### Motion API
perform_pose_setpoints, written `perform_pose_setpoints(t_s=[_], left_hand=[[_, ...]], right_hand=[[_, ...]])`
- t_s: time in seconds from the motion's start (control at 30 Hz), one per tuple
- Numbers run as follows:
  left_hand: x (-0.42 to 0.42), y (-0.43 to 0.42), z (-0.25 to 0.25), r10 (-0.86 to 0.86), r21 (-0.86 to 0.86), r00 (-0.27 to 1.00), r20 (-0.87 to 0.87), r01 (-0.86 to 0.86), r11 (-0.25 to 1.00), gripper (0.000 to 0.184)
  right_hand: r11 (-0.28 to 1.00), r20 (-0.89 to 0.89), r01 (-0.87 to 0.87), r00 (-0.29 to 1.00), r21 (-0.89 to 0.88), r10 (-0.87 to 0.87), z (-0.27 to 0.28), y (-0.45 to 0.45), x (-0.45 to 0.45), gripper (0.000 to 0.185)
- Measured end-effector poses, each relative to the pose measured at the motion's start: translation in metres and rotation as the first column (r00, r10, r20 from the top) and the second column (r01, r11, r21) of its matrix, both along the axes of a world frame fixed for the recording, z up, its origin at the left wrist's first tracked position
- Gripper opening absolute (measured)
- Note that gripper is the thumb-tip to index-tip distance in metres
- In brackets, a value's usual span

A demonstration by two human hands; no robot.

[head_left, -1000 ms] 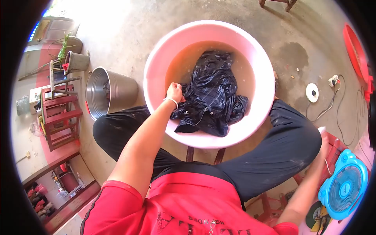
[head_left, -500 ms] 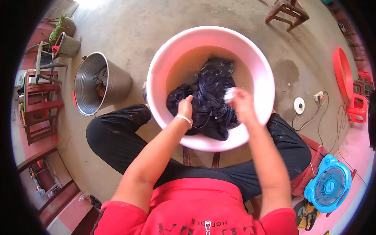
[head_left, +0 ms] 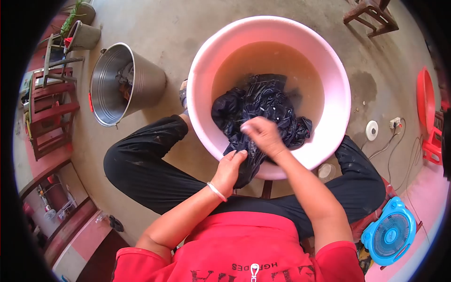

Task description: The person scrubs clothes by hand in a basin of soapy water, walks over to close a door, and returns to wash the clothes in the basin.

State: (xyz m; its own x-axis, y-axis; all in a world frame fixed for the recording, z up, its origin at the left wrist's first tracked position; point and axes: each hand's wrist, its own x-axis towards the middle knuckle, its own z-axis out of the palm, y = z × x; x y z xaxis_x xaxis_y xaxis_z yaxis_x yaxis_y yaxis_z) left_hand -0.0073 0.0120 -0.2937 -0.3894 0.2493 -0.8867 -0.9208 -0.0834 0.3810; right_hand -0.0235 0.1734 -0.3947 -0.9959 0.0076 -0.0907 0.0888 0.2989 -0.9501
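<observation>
A wet dark garment (head_left: 268,101) lies bunched in brownish water inside a large pink basin (head_left: 339,94). My left hand (head_left: 229,171) is closed on a gathered end of the garment, holding it over the basin's near rim. My right hand (head_left: 264,135) is just above the same cloth, its fingers curled and slightly blurred. A pale spot shows at its fingertips; whether it is a small object cannot be made out.
To the left stands a metal bucket (head_left: 155,77) with cloth inside. At right are a blue fan (head_left: 390,235), a power strip (head_left: 395,123) with cords, a red basin (head_left: 425,101) and a red plastic stool (head_left: 433,145). A wooden stool (head_left: 373,16) is at the far right.
My left hand has come nearer my body, drawing part of the garment over the near rim. My right hand has moved left and nearer; the white thing seen in it before is now mostly hidden.
</observation>
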Motion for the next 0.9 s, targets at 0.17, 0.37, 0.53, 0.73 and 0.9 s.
perform_pose_setpoints(t_s=[0.17,0.37,0.53,0.73,0.9], left_hand=[[0.001,0.002,0.042,-0.277,0.044,0.926,-0.258,0.298,0.954,0.025],[0.004,0.003,0.037,-0.404,-0.033,0.840,-0.363,0.421,0.906,0.026],[0.007,-0.002,0.037,-0.273,-0.007,0.893,-0.357,0.290,0.957,0.026],[0.023,0.018,0.059,-0.689,-0.363,0.453,-0.566,0.613,0.702,0.030],[0.025,0.013,0.067,-0.684,-0.352,0.437,-0.584,0.623,0.698,0.031]], right_hand=[[0.873,0.147,0.135,0.963,0.468,-0.227,-0.091,0.033,-0.014,0.017],[0.729,-0.001,-0.026,0.999,0.684,0.037,-0.085,0.055,-0.033,0.024],[0.790,0.187,0.003,0.971,0.613,-0.149,-0.080,0.085,-0.016,0.017],[0.757,0.445,-0.091,0.851,0.647,-0.278,-0.030,0.046,-0.038,0.044],[0.640,0.498,-0.343,0.864,0.688,-0.072,-0.042,0.028,-0.050,0.041]])
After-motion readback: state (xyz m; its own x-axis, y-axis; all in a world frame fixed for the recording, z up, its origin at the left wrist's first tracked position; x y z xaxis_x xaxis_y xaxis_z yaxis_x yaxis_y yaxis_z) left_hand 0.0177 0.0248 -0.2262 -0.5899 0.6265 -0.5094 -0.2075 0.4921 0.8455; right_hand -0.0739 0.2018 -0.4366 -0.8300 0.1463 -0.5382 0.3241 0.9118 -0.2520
